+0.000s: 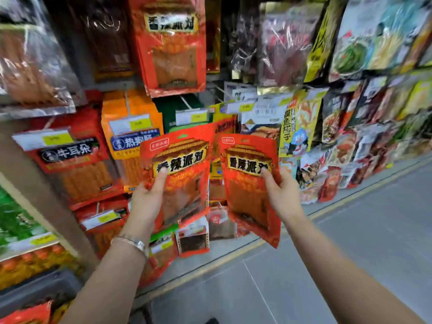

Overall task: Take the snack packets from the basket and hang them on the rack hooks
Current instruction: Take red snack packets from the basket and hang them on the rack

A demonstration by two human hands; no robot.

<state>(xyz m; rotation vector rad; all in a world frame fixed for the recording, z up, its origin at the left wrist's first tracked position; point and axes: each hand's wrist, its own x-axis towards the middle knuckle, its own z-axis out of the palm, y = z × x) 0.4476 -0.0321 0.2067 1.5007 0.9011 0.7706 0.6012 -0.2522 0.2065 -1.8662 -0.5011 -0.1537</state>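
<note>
Red snack packets fill both hands: the left hand [149, 195] grips one packet [180, 174], the right hand [284, 192] grips another [250, 183], both upright before the rack [210, 90].

left red packet [187, 190] | right red packet [245, 197] | upright, perhaps touching
</note>
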